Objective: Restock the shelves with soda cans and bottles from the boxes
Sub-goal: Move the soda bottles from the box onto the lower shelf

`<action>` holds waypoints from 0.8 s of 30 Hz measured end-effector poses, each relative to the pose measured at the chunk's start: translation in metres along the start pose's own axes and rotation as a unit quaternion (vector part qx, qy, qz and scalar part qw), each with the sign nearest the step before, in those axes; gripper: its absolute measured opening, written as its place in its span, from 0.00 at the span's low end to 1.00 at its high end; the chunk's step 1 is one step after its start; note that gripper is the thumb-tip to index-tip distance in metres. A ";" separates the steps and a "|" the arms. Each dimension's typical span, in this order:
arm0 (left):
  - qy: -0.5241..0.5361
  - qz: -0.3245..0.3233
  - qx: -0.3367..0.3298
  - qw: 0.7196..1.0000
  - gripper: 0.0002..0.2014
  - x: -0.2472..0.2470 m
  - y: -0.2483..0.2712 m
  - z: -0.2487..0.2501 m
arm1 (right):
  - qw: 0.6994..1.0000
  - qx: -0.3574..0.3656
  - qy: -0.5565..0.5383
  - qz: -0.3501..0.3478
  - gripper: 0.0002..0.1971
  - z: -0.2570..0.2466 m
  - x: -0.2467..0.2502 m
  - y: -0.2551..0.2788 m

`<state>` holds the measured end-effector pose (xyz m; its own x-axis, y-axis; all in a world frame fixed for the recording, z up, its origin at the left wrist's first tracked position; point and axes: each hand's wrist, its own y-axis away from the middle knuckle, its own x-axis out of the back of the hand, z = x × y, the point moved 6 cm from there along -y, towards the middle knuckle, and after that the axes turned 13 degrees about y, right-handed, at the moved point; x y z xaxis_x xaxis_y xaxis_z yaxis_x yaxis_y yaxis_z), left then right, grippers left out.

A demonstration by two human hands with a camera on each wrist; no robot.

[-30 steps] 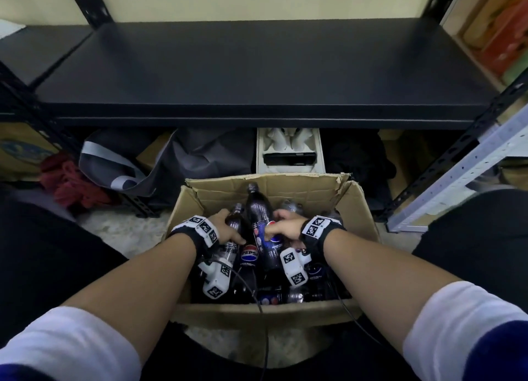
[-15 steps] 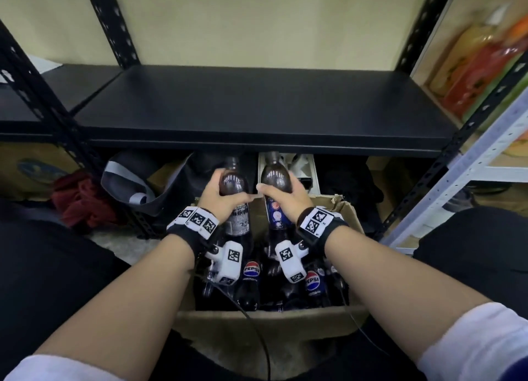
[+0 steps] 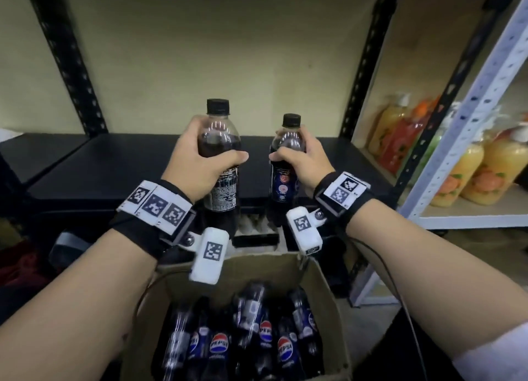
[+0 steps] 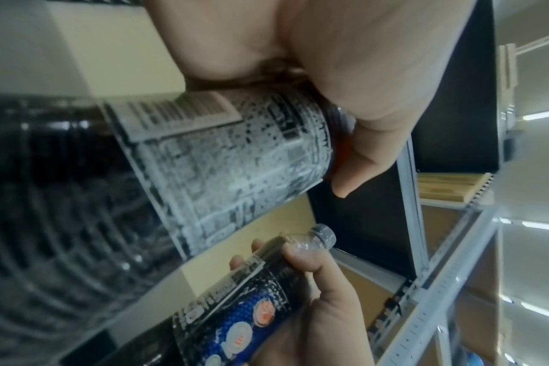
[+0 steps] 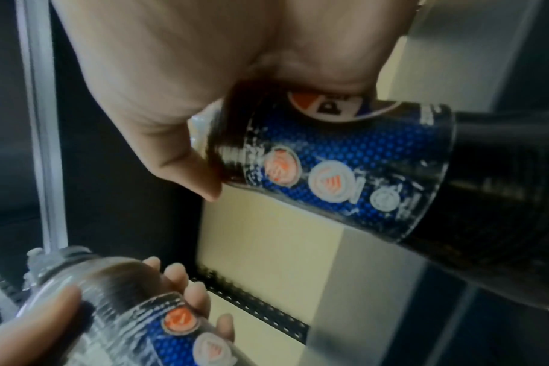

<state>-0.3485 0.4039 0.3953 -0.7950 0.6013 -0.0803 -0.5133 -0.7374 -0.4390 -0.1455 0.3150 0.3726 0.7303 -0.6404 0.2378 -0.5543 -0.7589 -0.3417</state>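
My left hand (image 3: 200, 158) grips a dark cola bottle (image 3: 221, 186) with a black cap round its shoulder, upright, in front of the black shelf (image 3: 114, 163). My right hand (image 3: 303, 160) grips a second dark bottle (image 3: 284, 178) with a blue label, also upright, a little lower and to the right. Both bottles hang above the shelf's front edge. In the left wrist view the left hand (image 4: 345, 104) wraps the first bottle (image 4: 204, 153). The right wrist view has the right hand (image 5: 179, 99) round the blue-labelled bottle (image 5: 345, 173). Below stands the cardboard box (image 3: 328, 295) with several Pepsi bottles (image 3: 265, 332).
Black perforated uprights (image 3: 71, 66) frame the shelf bay on both sides. A white shelf unit (image 3: 468, 118) at the right holds orange and yellow pump bottles (image 3: 468, 172). Bags and a white tray (image 3: 257, 232) lie under the black shelf behind the box.
Both hands have lifted their bottles out of the box, up from below the shelf's edge to above it. The head view has tilted upward.
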 end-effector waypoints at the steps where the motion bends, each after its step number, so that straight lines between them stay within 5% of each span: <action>1: 0.003 -0.008 -0.008 1.000 0.31 -0.007 -0.009 0.006 | 1.000 0.002 -0.015 0.001 0.22 -0.005 0.008 -0.008; 13: 0.017 -0.088 0.008 0.996 0.24 -0.092 -0.111 -0.028 | 0.995 0.026 -0.076 0.064 0.22 0.019 0.110 -0.082; 24: -0.054 -0.191 -0.018 0.980 0.26 -0.191 -0.146 -0.077 | 0.995 0.033 -0.001 0.095 0.21 0.059 0.160 -0.097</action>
<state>-0.0969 0.4209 0.4058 -0.5778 0.7937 0.1903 -0.7698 -0.4526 -0.4500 0.0487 0.2924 0.3901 0.6153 -0.7717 0.1608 -0.6557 -0.6143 -0.4389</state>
